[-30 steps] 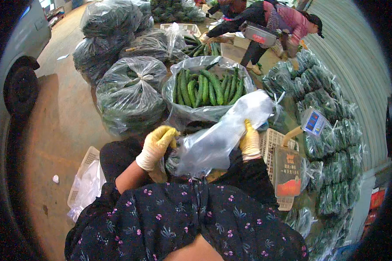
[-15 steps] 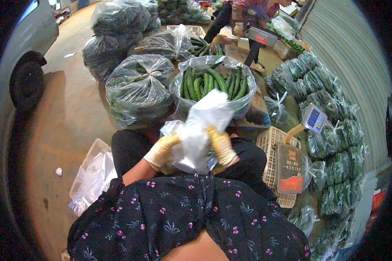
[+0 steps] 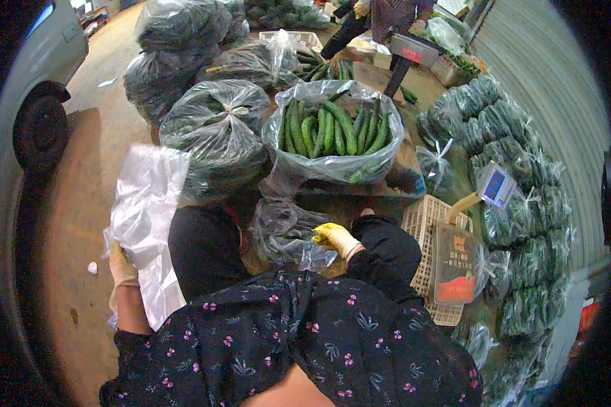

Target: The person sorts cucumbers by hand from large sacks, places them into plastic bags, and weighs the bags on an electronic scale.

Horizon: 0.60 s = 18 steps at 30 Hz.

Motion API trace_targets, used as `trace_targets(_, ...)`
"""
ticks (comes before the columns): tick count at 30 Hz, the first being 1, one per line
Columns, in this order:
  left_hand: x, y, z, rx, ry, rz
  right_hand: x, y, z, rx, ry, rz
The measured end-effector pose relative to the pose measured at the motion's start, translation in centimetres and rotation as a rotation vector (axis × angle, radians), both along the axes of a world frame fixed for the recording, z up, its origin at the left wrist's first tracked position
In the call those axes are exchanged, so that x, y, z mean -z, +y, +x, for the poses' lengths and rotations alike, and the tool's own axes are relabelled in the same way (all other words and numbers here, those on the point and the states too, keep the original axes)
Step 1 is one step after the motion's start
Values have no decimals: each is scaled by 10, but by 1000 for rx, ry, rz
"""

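My left hand point(image 3: 123, 263), in a pale glove, is out at the left, closed on the edge of a large white plastic bag point(image 3: 149, 217) that spreads upward beside my left knee. Some of its fingers are hidden by the plastic. My right hand point(image 3: 341, 241), in a white glove with yellow fingers, is between my knees with its fingertips pressed together. What they pinch, if anything, I cannot make out. Under and beside it hangs crumpled clear plastic point(image 3: 288, 230). Just beyond stands an open clear bag full of green cucumbers point(image 3: 329, 132).
A tied bag of cucumbers point(image 3: 217, 136) stands left of the open one. At my right are a plastic crate point(image 3: 421, 224) and a scale point(image 3: 455, 261) with a tilted display. Many packed bags point(image 3: 523, 224) line the right wall. A person point(image 3: 394, 20) is at the back, a vehicle point(image 3: 34, 102) at left.
The white plastic has gone from between my hands to the left with my left hand, and now hides the left basket. My right hand stays between my knees. The person behind has shifted.
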State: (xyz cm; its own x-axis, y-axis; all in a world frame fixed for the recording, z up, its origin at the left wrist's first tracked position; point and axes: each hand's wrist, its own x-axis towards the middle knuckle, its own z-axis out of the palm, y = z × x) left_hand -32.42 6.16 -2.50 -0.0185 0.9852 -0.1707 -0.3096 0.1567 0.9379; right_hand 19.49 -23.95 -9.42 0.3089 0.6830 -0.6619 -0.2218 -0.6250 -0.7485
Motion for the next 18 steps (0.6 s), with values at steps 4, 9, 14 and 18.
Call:
trace_targets(4, 5, -17, 38, -65, -92, -101, -8, -1, 0, 9, 20, 53)
trace_targets(9, -87, -39, 141, 133, -206, 125, -104, 30, -32, -2, 30, 429)
trace_targets(14, -136, -122, 251, 852, 279, 214, -196, 37, -67, -69, -41, 674)
trace_targets(18, -115, -151, 291, 1050, 121, 20, -162, 34, -76, -67, -40, 544)
